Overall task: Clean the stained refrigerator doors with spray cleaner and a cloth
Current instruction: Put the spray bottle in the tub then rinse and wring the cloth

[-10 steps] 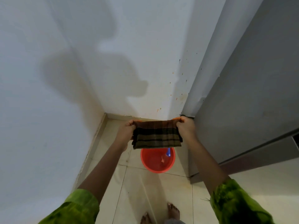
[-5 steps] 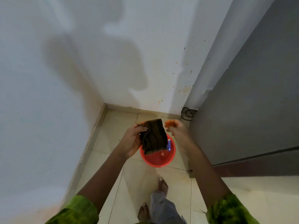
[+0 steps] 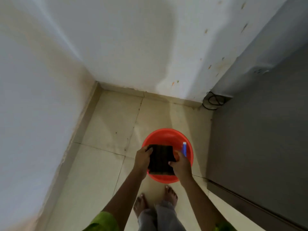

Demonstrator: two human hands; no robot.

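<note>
The left hand [image 3: 141, 160] and the right hand [image 3: 180, 164] each had their fingers closed on a side of the dark folded cloth [image 3: 160, 158], and they held it right above the red bucket [image 3: 168, 135] on the floor [image 3: 106, 130]. A blue and white thing [image 3: 184, 147], maybe the spray cleaner, stood in the bucket just beside the right hand. The gray refrigerator [image 3: 260, 130] stood near on the right and nothing touched it, so I think the wiping was not being done then and was still left to do.
</note>
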